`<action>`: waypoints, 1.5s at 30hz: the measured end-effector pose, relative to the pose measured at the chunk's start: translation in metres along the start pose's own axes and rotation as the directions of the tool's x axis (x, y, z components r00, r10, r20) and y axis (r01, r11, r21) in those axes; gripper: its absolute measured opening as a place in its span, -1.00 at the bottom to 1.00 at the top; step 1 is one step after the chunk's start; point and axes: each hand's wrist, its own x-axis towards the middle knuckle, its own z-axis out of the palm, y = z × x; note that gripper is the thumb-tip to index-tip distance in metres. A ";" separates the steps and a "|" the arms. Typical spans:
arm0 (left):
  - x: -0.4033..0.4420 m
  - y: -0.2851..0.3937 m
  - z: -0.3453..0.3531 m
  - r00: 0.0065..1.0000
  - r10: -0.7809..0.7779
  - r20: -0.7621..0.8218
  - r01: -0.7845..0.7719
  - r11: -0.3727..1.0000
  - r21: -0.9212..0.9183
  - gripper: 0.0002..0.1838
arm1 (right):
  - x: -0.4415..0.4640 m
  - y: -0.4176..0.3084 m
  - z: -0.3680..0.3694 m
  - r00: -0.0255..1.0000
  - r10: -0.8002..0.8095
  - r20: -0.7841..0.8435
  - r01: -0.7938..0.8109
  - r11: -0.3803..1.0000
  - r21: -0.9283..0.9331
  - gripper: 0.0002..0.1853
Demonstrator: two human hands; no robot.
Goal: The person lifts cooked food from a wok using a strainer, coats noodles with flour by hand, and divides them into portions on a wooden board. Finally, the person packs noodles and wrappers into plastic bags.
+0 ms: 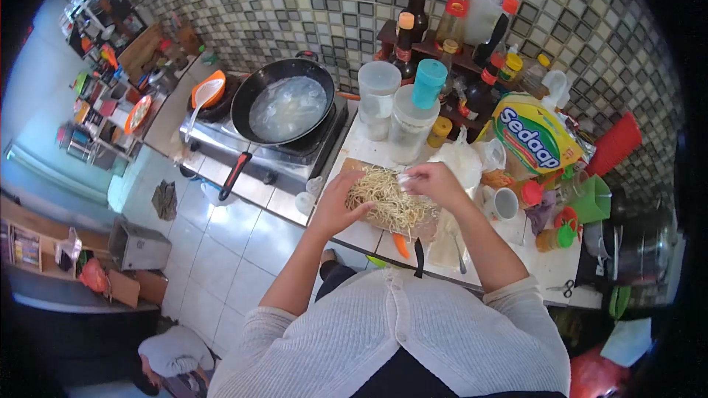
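Both hands at the noodles [387, 205], heaped on the board [352, 166].
Left hand [338, 205]: thumb and fingers wide apart, at the pile's left edge. Right hand [438, 184]: fingertips pinch a small white bit [403, 180], too small to identify, by the pile's right side. Wok [291, 110] of cloudy liquid sits on the stove [221, 142].

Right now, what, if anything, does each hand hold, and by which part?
The right hand pinches a small white thing, part unclear; the open left hand touches noodles, holding nothing visible.
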 end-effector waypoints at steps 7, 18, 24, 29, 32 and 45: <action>-0.006 0.027 0.022 0.999 -0.045 -0.013 0.046 0.972 0.230 -0.20 | -0.005 -0.007 0.012 0.956 -0.235 0.173 0.288 0.860 -0.421 -0.70; 0.009 0.012 0.050 0.973 -0.098 -0.209 0.141 0.970 0.200 -0.65 | -0.026 0.052 -0.004 0.806 -0.427 0.410 0.579 0.421 -0.698 -0.62; 0.011 0.001 0.047 0.984 -0.061 -0.166 0.053 0.997 -0.055 -0.71 | -0.025 0.032 0.007 0.896 -0.416 0.155 0.418 0.672 -0.611 -0.69; 0.019 0.030 0.043 0.970 -0.012 -0.243 0.059 0.981 0.186 -0.66 | -0.017 0.042 0.023 0.864 -0.503 0.002 0.399 0.683 -0.612 -0.75; 0.018 0.022 0.045 0.981 -0.062 -0.186 0.099 0.976 0.195 -0.65 | -0.008 0.050 0.018 0.903 -0.431 -0.002 0.349 0.735 -0.581 -0.75; 0.021 -0.003 0.054 0.953 -0.289 -0.086 0.184 0.783 -0.594 -0.75 | -0.033 0.006 -0.007 0.863 -0.449 -0.231 0.385 0.881 -0.274 -0.74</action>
